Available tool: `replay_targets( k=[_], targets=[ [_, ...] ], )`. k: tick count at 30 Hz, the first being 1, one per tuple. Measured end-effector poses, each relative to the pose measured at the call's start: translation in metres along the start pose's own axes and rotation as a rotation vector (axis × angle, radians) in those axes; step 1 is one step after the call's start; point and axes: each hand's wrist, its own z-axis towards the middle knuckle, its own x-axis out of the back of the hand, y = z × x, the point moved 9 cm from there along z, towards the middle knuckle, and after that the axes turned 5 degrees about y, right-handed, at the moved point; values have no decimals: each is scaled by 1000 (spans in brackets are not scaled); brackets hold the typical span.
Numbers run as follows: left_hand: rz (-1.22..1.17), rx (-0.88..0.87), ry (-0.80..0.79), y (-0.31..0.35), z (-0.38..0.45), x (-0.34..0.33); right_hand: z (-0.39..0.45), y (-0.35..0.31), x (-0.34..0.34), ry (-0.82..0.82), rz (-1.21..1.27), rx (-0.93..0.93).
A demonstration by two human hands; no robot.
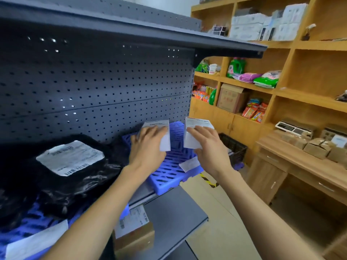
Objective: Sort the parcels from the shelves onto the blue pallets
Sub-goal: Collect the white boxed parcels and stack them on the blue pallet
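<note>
Each hand grips a small white box, the left hand on one box and the right hand on another, both over the blue pallet just beneath them, so setting them down side by side looks next.

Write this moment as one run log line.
left hand: holds white parcel | right hand: holds second white parcel | above blue pallet
</note>
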Motion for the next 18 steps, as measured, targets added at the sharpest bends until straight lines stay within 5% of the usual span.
replay_targets(
  k=[13,18],
  targets=[
    [47,156,-201,-6,-12,-41,38,20,-59,-108,4,130],
    [7,192,-122,5,-29,-30,33,24,-48,-153,145,77]
  ],
)
